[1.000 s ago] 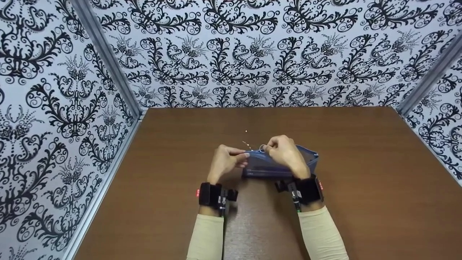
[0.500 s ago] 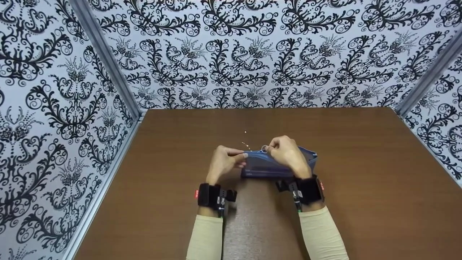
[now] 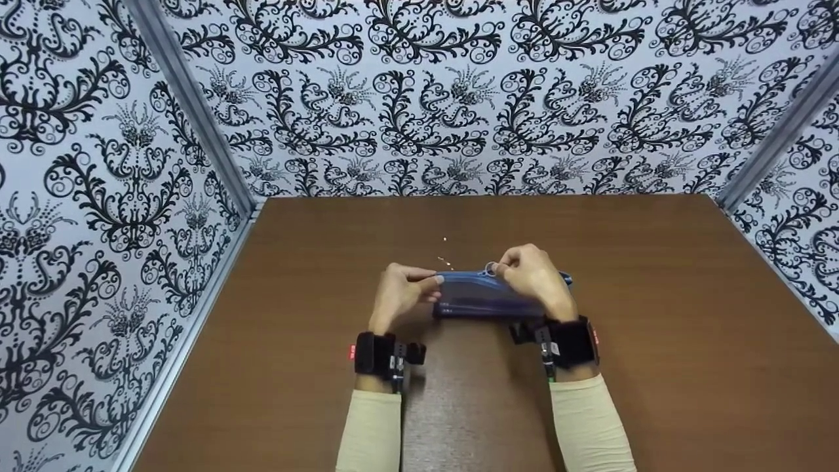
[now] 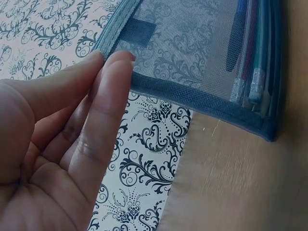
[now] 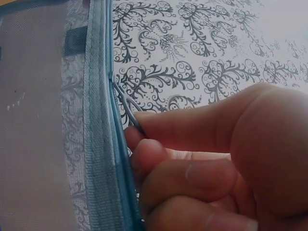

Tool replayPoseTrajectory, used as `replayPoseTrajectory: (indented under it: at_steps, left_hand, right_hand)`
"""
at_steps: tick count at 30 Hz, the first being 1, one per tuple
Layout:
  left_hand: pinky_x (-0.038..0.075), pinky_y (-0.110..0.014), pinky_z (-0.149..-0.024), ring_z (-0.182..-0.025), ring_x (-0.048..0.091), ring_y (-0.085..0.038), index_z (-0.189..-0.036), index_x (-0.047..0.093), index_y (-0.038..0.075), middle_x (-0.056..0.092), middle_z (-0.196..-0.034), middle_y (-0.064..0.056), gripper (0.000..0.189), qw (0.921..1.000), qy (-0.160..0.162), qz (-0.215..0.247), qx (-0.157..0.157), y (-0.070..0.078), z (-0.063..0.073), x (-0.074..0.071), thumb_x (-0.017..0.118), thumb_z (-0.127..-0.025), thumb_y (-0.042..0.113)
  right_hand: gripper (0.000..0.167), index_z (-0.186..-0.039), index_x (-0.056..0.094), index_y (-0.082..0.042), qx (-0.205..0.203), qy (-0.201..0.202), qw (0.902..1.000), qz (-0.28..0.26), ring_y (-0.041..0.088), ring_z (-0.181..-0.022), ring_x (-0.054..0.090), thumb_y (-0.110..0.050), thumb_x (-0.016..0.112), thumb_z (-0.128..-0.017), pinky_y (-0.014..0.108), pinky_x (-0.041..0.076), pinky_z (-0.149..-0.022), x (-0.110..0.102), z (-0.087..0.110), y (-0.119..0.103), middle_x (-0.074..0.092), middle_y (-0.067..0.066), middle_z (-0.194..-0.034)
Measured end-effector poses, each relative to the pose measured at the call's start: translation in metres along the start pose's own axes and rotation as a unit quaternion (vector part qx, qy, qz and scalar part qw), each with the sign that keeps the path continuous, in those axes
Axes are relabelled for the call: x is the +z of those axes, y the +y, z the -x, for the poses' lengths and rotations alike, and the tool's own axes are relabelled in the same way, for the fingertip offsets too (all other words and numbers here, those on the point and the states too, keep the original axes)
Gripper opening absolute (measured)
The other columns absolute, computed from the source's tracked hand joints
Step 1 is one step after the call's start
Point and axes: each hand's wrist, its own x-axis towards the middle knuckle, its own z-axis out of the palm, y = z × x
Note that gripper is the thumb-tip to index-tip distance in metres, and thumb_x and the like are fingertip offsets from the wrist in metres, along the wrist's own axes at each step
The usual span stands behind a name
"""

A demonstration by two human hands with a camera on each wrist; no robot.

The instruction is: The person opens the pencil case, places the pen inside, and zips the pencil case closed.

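Note:
A blue see-through mesh zip pouch (image 3: 482, 293) stands on edge between the two hands, zipper side up. At its upper left corner, the left hand (image 3: 398, 295) pinches the zipper end between thumb and fingers. The right hand (image 3: 532, 274) pinches the ring-shaped zipper pull (image 5: 129, 110) between thumb and index finger, its other fingers curled. That pull sits around the middle of the top edge. Several pencils (image 4: 257, 84) lie along the bottom inside the pouch, seen through the mesh in the left wrist view. The right hand hides part of the pouch's right side.
The pouch is over a brown wooden table (image 3: 314, 262). Small bright marks (image 3: 446, 262) show on the tabletop behind it. A patterned black-and-white wall (image 3: 432, 98) rises at the back, with similar panels and metal posts (image 3: 196, 105) at the sides.
The right hand has drawn the zipper pull to the right along the top edge. The gap at the pouch's right end has narrowed. The left hand has shifted slightly left, still pinching the corner.

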Motion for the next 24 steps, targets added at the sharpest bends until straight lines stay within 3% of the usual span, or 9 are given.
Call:
replayPoseTrajectory:
  at_steps: [10,17,24]
  left_hand:
    - [0.059,-0.039,-0.069,-0.062,0.071,-0.015,-0.101,0.074,-0.005,0.073,-0.082,-0.019,0.018,0.9998,0.001,-0.020,0.007,0.000,-0.002,0.000,0.074,-0.087,0.006]
    - [0.059,-0.035,-0.067,-0.068,0.073,-0.027,-0.103,0.073,-0.006,0.072,-0.088,-0.026,0.020,0.9998,0.003,-0.020,0.003,0.000,-0.001,0.002,0.073,-0.087,0.005]
    - [0.059,-0.037,-0.069,-0.064,0.071,-0.018,-0.101,0.073,-0.007,0.073,-0.084,-0.022,0.018,0.9999,0.010,-0.009,0.001,0.000,-0.001,0.000,0.073,-0.087,0.004]
  right_hand:
    - [0.017,-0.075,0.070,-0.008,-0.003,-0.008,1.0000,-0.001,0.024,-0.079,0.060,-0.015,0.065,-0.090,0.037,0.045,-0.077,-0.004,-0.001,0.004,0.066,0.003,-0.075]
    - [0.014,-0.079,0.071,-0.007,0.005,-0.023,0.9997,-0.002,0.022,-0.079,0.060,-0.014,0.065,-0.090,0.035,0.046,-0.075,-0.006,-0.001,0.006,0.067,0.004,-0.077]
    - [0.013,-0.087,0.074,-0.006,0.025,-0.029,0.9992,-0.011,0.018,-0.072,0.059,-0.012,0.063,-0.091,0.031,0.045,-0.068,-0.014,0.001,0.012,0.069,0.005,-0.080]
